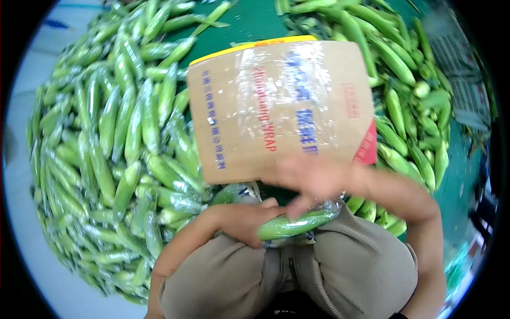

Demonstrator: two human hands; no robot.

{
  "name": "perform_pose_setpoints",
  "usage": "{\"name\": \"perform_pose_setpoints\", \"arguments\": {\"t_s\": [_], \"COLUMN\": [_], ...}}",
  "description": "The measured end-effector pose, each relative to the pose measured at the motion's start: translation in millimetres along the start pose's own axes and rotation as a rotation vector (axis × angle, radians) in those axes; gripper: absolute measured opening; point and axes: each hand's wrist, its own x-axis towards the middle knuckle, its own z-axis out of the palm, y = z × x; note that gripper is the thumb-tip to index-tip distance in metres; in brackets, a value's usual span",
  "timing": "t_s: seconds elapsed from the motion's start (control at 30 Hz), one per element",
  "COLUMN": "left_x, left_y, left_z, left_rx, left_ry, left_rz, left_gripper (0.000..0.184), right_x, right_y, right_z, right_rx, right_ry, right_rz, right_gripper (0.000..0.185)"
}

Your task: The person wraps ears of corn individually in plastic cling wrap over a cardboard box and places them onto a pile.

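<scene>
Over my lap, my left hand (245, 221) is closed round one end of a green ear of corn (297, 224) in its husk. Clear plastic film shows on the ear, bunched at its right end. My right hand (311, 178) is smeared by motion just above the ear. Its fingers reach left over the lower edge of a cardboard box (234, 106), and its thumb stands apart, pointing down toward the corn. Nothing shows in that hand. Shiny film lies across the box top, which bears blue and red print.
On the left lies a large heap of film-wrapped corn ears (111, 154). Another pile of green corn ears (396, 58), seemingly unwrapped, is on the right. Green floor (210, 42) shows between the piles. A printed sack (457, 64) lies at the far right.
</scene>
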Motion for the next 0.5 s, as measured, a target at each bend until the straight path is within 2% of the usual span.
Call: {"name": "perform_pose_setpoints", "arguments": {"t_s": [0.03,0.07,0.1,0.17,0.2,0.23,0.27,0.3,0.33,0.37,0.4,0.43,0.5], "left_x": [-12,-24,-35,-54,-69,-86,-98,-89,-80,-55,-36,-28,-55], "left_y": [-3,-5,8,58,65,68,60,44,27,12,23,36,11], "left_z": [-3,-10,-23,-48,-55,-61,-67,-64,-63,-47,-45,-47,-62], "left_rx": [0.046,0.103,0.134,0.186,0.304,0.425,0.473,0.289,0.125,-0.378,-0.649,-0.933,-0.910], "left_ry": [0.085,0.157,0.143,0.103,0.267,0.424,0.610,0.958,1.284,1.692,1.653,1.595,1.589], "left_rz": [0.037,0.075,-0.036,-0.246,-0.203,-0.149,-0.077,0.043,0.230,0.439,0.578,0.683,0.437], "left_gripper": [0.083,0.085,0.086,0.087,0.083,0.079,0.076,0.072,0.069,0.066,0.066,0.067,0.062], "right_x": [-8,-27,-39,-32,-31,-27,-20,-10,0,16,33,52,69], "right_y": [-32,-42,-41,-36,-37,-36,-36,-37,-24,-31,-33,-40,-28], "right_z": [0,25,42,43,43,44,43,43,63,51,57,48,77], "right_rx": [0.113,0.381,0.639,0.750,0.812,0.834,0.859,0.876,0.792,0.722,0.612,0.703,0.488], "right_ry": [-0.289,-0.353,-0.411,-0.415,-0.400,-0.284,-0.187,-0.082,0.132,0.150,0.256,0.208,0.274], "right_rz": [0.193,0.385,0.587,0.646,0.686,0.613,0.575,0.539,0.292,0.317,0.293,0.352,0.293], "right_gripper": [0.082,0.075,0.067,0.056,0.051,0.042,0.043,0.044,0.051,0.061,0.066,0.072,0.080]}}
